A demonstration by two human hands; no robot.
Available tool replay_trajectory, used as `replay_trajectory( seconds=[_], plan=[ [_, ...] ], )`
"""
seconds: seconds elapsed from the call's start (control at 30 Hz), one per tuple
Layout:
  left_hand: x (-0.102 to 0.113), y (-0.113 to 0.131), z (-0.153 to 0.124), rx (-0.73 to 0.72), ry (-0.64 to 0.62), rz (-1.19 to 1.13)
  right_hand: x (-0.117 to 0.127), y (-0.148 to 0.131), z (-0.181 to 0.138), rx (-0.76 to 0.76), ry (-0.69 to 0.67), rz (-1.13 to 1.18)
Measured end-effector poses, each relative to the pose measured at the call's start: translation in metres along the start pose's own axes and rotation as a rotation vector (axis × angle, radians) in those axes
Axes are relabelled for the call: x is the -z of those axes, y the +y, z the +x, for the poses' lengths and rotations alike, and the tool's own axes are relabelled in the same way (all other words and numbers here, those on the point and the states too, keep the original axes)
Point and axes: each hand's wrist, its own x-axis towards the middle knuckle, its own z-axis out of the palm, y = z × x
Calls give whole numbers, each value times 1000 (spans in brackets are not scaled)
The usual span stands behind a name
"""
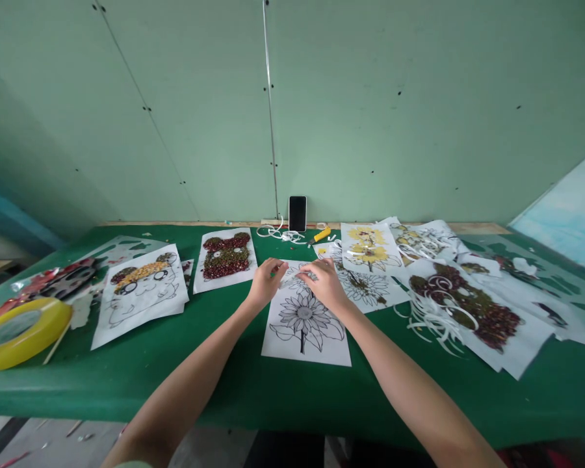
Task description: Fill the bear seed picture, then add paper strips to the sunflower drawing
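Observation:
A white sheet with a black-line sunflower drawing (pixel 306 324) lies on the green table (pixel 214 370) straight ahead of me. My left hand (pixel 265 282) rests at the sheet's upper left edge, fingers curled and pinched on the paper. At the sheet's top sits my right hand (pixel 324 281), fingers bent down onto the drawing beside the left. What the fingertips pinch is too small to make out.
A bear picture filled with seeds (pixel 226 256) and a hamster picture (pixel 141 286) lie at left. A yellow tape roll (pixel 19 331) sits far left. Sunflower sheets (pixel 368 247) and paper strips (pixel 433 322) pile up at right. A phone (pixel 297 213) leans on the wall beside a yellow knife (pixel 320 235).

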Motion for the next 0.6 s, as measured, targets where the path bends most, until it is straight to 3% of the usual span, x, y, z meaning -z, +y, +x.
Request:
replay_trajectory(
  seconds=[0.2,0.33,0.6],
  plan=[
    [0,15,-7,-103,-250,-52,0,-3,-2,-8,14,36],
    [-2,11,-9,-77,-231,-20,4,-1,1,6,-13,79],
    [-1,5,-8,-228,-152,194,4,-1,0,16,-3,116]
  ],
)
